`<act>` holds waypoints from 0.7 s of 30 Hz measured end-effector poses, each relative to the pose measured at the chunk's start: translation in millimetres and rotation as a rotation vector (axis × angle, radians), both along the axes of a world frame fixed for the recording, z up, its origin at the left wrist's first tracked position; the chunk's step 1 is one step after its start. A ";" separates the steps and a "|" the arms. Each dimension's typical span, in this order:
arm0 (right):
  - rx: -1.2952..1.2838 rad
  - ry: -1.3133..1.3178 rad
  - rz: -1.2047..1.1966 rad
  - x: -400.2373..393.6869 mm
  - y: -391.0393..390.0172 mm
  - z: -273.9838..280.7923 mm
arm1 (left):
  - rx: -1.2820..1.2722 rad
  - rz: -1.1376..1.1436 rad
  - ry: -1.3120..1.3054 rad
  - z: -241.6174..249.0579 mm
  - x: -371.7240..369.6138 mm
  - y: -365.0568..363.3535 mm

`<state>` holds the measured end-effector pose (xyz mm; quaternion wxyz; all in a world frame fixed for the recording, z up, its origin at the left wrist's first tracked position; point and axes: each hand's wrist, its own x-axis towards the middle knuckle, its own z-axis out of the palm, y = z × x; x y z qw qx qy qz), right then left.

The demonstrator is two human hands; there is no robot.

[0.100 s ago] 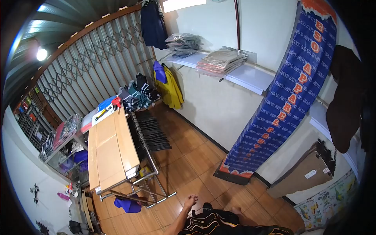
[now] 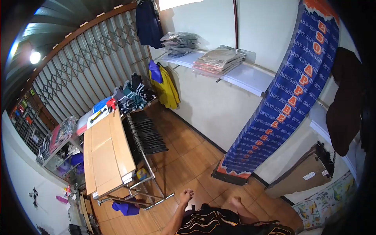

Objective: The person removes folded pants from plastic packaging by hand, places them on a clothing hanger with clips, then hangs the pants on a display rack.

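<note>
My left hand [image 2: 187, 196] is in front of my body at the lower middle, over the tiled floor, its fingers curled in with nothing seen in them. To its right, my right hand [image 2: 236, 202] is out over the floor too, touching nothing I can see. Its fingers are too blurred to make out. Between the hands is the black shirt [image 2: 211, 223] with yellow-orange lines that I wear. Nearest to my left hand is the metal frame [image 2: 161, 197] of a wooden-topped table [image 2: 107, 152].
Black garments [image 2: 147, 131] hang along the table's side. A purple cloth item [image 2: 126, 208] is under its near end. Ahead stands a tall blue banner [image 2: 280, 105]. Packed clothes [image 2: 219, 60] lie on a wall shelf [image 2: 246, 78]. Brown trousers [image 2: 301, 172] hang at the right.
My right hand has come up and shows more fully. My left hand has risen slightly. The surroundings have shifted a little left in view.
</note>
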<state>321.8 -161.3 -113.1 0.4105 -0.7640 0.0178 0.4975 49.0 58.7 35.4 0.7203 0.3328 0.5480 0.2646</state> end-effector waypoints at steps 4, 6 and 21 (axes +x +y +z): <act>0.211 -0.062 -0.052 39.2 96.2 105.2 | 0.107 -0.048 0.009 29.3 30.2 59.2; 0.283 -0.109 -0.035 52.8 136.6 155.3 | 0.215 -0.092 0.000 47.5 53.9 90.7; 0.834 -0.728 -0.013 243.9 386.4 470.9 | 0.991 -0.358 -0.319 332.9 314.3 435.8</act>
